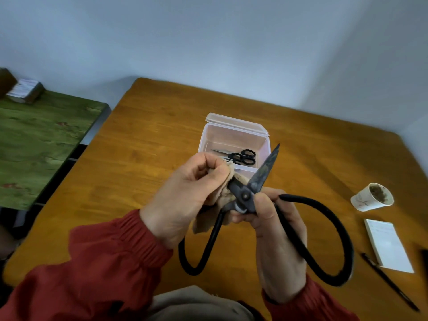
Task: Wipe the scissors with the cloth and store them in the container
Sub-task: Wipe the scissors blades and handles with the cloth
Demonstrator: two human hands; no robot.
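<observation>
1. The left hand (pixel 185 195) pinches a beige cloth (pixel 222 198) around one blade of the large black scissors (pixel 245 195), held above the tabletop (pixel 139 147).
2. The right hand (pixel 275 230) grips the scissors at the pivot; the blades are spread, the other blade pointing up.
3. Behind them, the clear container (pixel 231 135) stands open with small black-handled scissors (pixel 243 157) inside.
4. A paper cup (pixel 370 198), notepad (pixel 389 246) and pen (pixel 391 283) lie to the right.

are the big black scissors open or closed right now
Open. The big scissors show two blades splayed from the pivot: one points up-right, the other runs into the cloth pinched by the left hand.
</observation>
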